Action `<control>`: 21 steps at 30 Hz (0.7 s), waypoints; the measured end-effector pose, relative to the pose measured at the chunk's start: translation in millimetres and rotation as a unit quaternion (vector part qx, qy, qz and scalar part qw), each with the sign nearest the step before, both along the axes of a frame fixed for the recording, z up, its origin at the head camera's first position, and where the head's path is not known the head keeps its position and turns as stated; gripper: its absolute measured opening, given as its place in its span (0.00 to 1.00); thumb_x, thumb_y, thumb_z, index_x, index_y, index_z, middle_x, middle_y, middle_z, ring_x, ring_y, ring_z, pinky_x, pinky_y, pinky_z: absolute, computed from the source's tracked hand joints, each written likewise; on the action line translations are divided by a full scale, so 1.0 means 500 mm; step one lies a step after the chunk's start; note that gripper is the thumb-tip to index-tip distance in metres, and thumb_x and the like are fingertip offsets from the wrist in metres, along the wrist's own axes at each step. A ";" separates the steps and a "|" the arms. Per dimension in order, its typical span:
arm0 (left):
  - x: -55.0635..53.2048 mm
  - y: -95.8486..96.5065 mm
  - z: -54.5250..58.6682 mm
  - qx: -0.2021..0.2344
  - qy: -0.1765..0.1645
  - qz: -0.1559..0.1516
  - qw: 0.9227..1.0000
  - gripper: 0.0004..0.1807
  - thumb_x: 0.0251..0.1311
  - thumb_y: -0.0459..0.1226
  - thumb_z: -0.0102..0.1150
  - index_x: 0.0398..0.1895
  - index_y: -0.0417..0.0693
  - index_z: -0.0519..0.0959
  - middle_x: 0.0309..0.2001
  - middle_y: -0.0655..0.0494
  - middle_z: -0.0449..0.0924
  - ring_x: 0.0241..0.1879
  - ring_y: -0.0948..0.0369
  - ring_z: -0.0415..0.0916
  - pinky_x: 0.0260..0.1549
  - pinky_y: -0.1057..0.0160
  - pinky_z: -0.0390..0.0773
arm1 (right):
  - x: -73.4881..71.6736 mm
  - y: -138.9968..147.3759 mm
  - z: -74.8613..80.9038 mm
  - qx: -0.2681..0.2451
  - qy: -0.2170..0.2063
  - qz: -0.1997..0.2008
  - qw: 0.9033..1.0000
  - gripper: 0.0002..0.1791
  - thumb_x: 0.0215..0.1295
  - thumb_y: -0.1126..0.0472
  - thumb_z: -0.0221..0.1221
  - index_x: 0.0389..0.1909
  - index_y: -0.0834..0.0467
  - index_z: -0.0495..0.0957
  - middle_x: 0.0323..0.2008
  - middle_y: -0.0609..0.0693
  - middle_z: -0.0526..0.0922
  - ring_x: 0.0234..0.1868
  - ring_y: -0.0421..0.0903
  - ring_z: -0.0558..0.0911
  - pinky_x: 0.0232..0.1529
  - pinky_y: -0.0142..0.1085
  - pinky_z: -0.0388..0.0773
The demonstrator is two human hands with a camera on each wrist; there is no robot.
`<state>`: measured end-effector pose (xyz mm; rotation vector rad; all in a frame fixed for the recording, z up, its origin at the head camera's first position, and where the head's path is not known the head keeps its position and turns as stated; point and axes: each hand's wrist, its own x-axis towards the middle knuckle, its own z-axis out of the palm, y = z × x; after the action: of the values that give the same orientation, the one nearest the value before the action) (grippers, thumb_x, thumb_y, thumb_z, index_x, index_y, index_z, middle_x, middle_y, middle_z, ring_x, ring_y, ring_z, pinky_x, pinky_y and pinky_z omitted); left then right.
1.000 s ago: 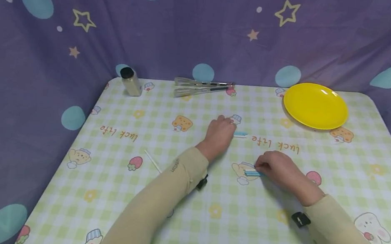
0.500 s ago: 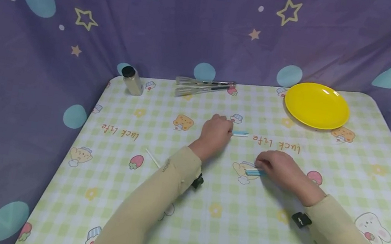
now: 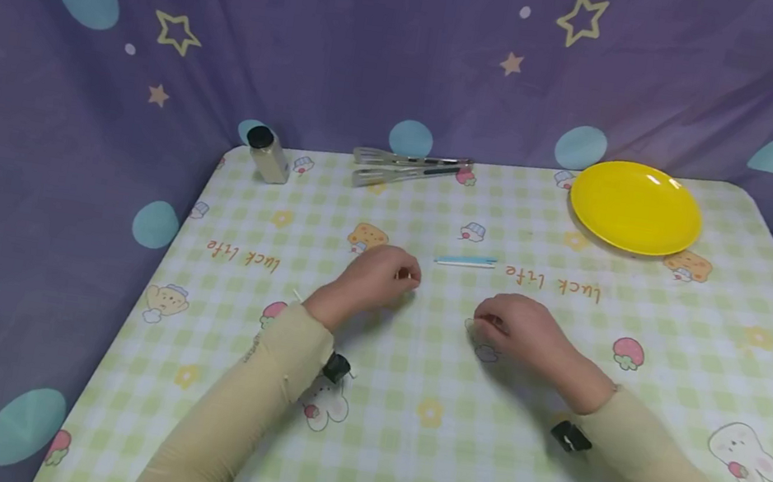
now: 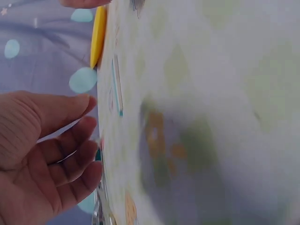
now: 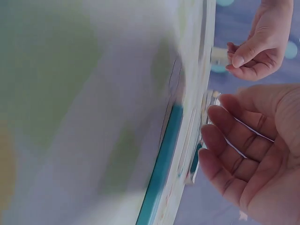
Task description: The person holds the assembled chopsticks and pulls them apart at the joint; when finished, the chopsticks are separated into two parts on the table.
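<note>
My left hand (image 3: 381,274) hovers over the table with its fingers loosely bent. Nothing lies between its thumb and fingers in the left wrist view. To its right, a thin blue stick (image 3: 470,258) and a thin white stick (image 3: 473,265) lie side by side. Loosely curled and holding nothing, my right hand (image 5: 262,140) is just above another blue stick (image 5: 161,164) that lies on the tablecloth. In the head view that stick is hidden beneath the right hand. A further white stick (image 3: 298,294) shows only its end behind my left forearm.
A yellow plate (image 3: 634,210) stands at the back right. Two clear-headed utensils (image 3: 408,171) lie along the back edge. At the back left stands a jar (image 3: 270,159) with a black lid. A purple curtain (image 3: 386,41) hangs behind the checked tablecloth (image 3: 421,463).
My left hand has drawn back toward the lower left, away from the far blue and white sticks, uncovering them. My right hand has shifted slightly left, covering the near sticks.
</note>
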<state>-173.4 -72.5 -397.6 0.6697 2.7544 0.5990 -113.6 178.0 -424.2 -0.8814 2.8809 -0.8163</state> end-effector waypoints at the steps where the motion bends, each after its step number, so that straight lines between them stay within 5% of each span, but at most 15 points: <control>1: 0.004 -0.011 0.000 0.000 -0.003 -0.007 1.000 0.06 0.66 0.37 0.59 0.37 0.51 0.85 0.35 0.60 0.81 0.34 0.62 0.74 0.38 0.61 0.74 | 0.002 -0.008 -0.001 -0.002 0.002 0.008 1.000 0.02 0.63 0.63 0.64 0.32 0.56 0.83 0.28 0.42 0.81 0.29 0.39 0.75 0.36 0.40 0.75; 12: 0.049 -0.147 -0.003 -0.051 -0.010 -0.036 0.998 0.18 0.63 0.24 0.50 0.44 0.51 0.85 0.41 0.52 0.80 0.42 0.54 0.74 0.47 0.54 0.72 | 0.020 -0.086 -0.010 0.000 0.002 0.101 0.995 0.03 0.65 0.60 0.63 0.34 0.54 0.83 0.31 0.41 0.82 0.33 0.39 0.80 0.39 0.38 0.77; 16: 0.063 -0.192 0.014 -0.085 -0.020 -0.013 0.996 0.26 0.59 0.19 0.44 0.47 0.52 0.84 0.45 0.49 0.77 0.46 0.49 0.71 0.50 0.47 0.68 | 0.026 -0.109 -0.012 0.005 -0.015 0.121 0.993 0.03 0.65 0.61 0.62 0.36 0.54 0.84 0.33 0.43 0.83 0.35 0.39 0.81 0.40 0.38 0.77; 21: 0.073 -0.229 0.013 -0.119 -0.025 0.011 0.993 0.25 0.53 0.18 0.51 0.46 0.54 0.83 0.48 0.46 0.73 0.49 0.46 0.69 0.49 0.44 0.68 | 0.033 -0.142 -0.011 0.018 -0.035 0.142 0.989 0.07 0.65 0.60 0.63 0.41 0.55 0.82 0.37 0.45 0.84 0.38 0.41 0.81 0.44 0.39 0.77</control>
<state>-137.2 -186.9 -390.9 0.5628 2.7290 0.2795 -97.0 106.8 -429.5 -1.1960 2.6171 -0.7468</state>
